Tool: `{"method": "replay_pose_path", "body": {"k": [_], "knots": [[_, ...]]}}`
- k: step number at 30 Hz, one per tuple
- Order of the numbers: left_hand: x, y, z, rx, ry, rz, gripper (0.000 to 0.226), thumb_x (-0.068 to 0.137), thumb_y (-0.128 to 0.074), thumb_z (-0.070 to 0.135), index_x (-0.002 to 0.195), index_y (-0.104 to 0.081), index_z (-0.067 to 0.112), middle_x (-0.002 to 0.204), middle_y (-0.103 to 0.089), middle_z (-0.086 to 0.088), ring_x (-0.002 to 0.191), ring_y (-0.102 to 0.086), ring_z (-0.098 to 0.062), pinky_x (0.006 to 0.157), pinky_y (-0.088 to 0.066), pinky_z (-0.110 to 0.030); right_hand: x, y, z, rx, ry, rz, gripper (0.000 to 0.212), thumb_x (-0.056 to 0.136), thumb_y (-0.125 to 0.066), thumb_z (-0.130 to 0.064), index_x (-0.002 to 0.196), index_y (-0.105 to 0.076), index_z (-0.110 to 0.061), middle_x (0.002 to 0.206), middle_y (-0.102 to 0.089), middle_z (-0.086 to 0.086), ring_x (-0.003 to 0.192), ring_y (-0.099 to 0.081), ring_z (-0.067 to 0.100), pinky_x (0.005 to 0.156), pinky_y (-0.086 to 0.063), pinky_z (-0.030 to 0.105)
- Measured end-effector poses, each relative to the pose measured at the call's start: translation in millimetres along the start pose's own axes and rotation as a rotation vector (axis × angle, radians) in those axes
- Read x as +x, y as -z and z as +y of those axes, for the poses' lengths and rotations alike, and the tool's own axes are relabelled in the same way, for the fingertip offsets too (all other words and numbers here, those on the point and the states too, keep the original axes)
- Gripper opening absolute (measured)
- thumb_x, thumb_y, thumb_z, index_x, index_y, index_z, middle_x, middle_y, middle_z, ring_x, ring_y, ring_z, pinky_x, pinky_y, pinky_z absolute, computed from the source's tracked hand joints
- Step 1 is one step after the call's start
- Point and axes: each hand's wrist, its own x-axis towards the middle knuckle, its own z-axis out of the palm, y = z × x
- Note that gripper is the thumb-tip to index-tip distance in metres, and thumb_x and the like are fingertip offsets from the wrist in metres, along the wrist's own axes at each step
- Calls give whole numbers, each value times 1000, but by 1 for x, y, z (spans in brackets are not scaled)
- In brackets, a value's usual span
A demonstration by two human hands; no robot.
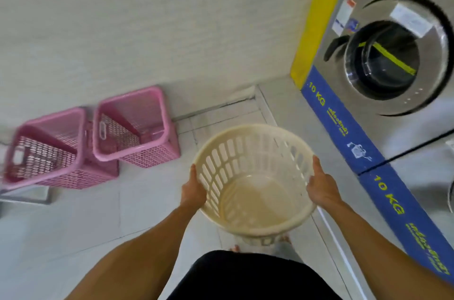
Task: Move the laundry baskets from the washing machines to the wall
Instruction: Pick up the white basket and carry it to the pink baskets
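A round cream laundry basket [253, 152] with slotted sides is held up in front of me, empty. My left hand [194, 189] grips its left rim and my right hand [321, 186] grips its right rim. Two square pink perforated baskets stand on the floor against the pale wall [147, 17]: one [137, 128] nearer the corner, the other [49, 152] to its left. Both pink baskets are empty. The washing machines [398, 59] line the right side, the nearest with a round steel door.
A blue "10 KG" strip [344, 132] runs along the base of the machines, with a yellow panel [321, 17] at the corner. Pale floor tiles [98, 221] lie between me and the wall. A grey metal frame [36, 197] sits under the left pink basket.
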Motion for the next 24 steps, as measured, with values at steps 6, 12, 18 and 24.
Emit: {"method": "replay_pose_path", "body": {"k": [6, 12, 18, 24], "knots": [[49, 58, -19, -99, 35, 131, 77, 96, -46, 12, 157, -7, 38, 125, -60, -19, 113, -61, -43, 96, -53, -57, 44, -9, -99, -9, 135, -12, 77, 100, -44, -17, 162, -2, -34, 123, -57, 31, 113, -60, 45, 96, -47, 43], [123, 92, -7, -159, 94, 192, 77, 97, -40, 11, 155, -2, 44, 113, -61, -16, 100, -65, -40, 82, -59, -56, 125, -13, -181, -1, 246, -28, 69, 103, -40, -20, 161, -8, -38, 123, -63, 25, 105, -64, 41, 82, -48, 37], [210, 116, 23, -237, 209, 194, 82, 97, -43, 8, 155, 2, 44, 124, -60, -18, 102, -65, -38, 85, -59, -56, 217, -15, -261, -36, 304, -144, 67, 104, -37, -19, 161, -8, -40, 94, -58, 9, 66, -54, 18, 61, -47, 32], [277, 140, 54, -398, 252, -3, 102, 84, -63, 7, 154, 1, 45, 149, -42, -8, 127, -50, -36, 84, -59, -49, 298, -14, -321, -123, 307, -207, 65, 105, -37, -20, 160, -11, -42, 95, -55, 8, 64, -50, 13, 51, -37, 25]]}}
